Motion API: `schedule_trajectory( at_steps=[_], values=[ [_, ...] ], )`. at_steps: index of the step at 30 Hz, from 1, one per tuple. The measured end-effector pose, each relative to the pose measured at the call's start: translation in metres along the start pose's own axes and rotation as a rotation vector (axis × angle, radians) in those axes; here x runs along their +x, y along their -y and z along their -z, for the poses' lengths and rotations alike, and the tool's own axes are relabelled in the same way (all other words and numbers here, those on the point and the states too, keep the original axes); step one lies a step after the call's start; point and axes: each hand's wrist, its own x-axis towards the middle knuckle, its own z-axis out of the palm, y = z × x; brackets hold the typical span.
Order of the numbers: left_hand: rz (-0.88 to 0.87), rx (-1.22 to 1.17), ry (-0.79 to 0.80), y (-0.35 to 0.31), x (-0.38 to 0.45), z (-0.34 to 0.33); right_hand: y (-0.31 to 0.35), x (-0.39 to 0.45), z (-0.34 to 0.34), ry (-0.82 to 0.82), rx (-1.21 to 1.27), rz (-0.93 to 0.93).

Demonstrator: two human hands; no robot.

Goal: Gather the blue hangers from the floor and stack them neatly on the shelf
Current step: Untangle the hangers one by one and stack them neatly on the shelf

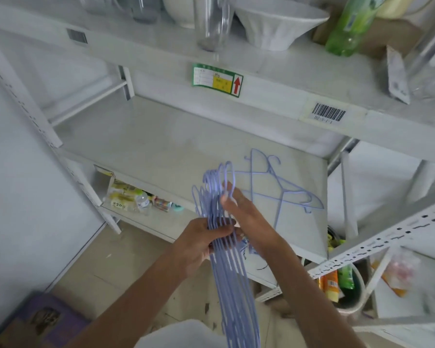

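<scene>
- I hold a bundle of blue hangers (226, 259) in front of the shelf (161, 146), hooks up and toward the shelf, long bodies trailing down toward me.
- My left hand (201, 244) is closed around the bundle just below the hooks.
- My right hand (246, 217) is on the same bundle from the other side, fingers (226, 197) pinching at the hooks.
- Two more hangers (281, 187) lie flat on the shelf, crossed over each other, just beyond my right hand, hooks pointing to the back of the shelf.
- The board above carries a white bowl (274, 23), a clear glass (211, 21) and a green bottle (349, 26).
- The low board at left holds small packets and a water bottle (143, 200).
- At right, a round bin (354, 292) holds orange and green packets.
</scene>
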Motion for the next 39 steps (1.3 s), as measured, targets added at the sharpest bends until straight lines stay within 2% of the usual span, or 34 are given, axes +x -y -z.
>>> schedule_trajectory(
  at_steps=[4,5,7,9,10,13,18,21,24,26,28,31,34,39],
  values=[
    [-0.003,-0.013,-0.049,-0.006,0.004,0.007,-0.032,-0.034,-0.013,-0.093,-0.012,-0.193],
    [0.003,-0.033,-0.046,-0.009,0.006,0.009,-0.041,-0.043,-0.016,-0.062,0.025,-0.260],
    [0.039,-0.077,-0.028,-0.014,0.010,0.012,-0.056,-0.057,-0.021,0.124,0.203,-0.416],
    [0.085,-0.119,0.019,-0.019,0.014,0.015,-0.067,-0.064,-0.023,0.298,0.315,-0.465],
    [0.121,-0.159,0.054,-0.023,0.017,0.018,-0.070,-0.063,-0.025,0.319,0.334,-0.466],
    [0.233,-0.244,0.115,-0.045,0.031,0.031,-0.074,-0.056,-0.040,0.257,0.400,-0.407],
    [0.194,-0.265,0.063,-0.072,0.052,0.040,-0.070,-0.044,-0.061,0.239,0.571,-0.308],
    [0.158,-0.132,0.048,-0.090,0.059,0.052,-0.070,-0.042,-0.080,0.211,0.488,-0.307],
    [0.098,-0.078,0.028,-0.109,0.066,0.064,-0.066,-0.033,-0.095,0.055,0.321,-0.211],
    [0.071,-0.179,0.087,-0.108,0.064,0.069,-0.062,-0.030,-0.096,0.046,0.322,-0.181],
    [0.166,-0.223,0.230,-0.098,0.061,0.080,-0.067,-0.034,-0.098,0.090,0.346,-0.157],
    [0.299,-0.010,0.337,-0.093,0.065,0.100,-0.087,-0.050,-0.114,0.065,0.407,-0.183],
    [0.301,0.085,0.301,-0.087,0.072,0.099,-0.106,-0.063,-0.128,-0.086,0.432,-0.210],
    [0.192,0.118,0.187,-0.061,0.077,0.072,-0.115,-0.060,-0.145,-0.239,0.418,-0.180]
  ],
)
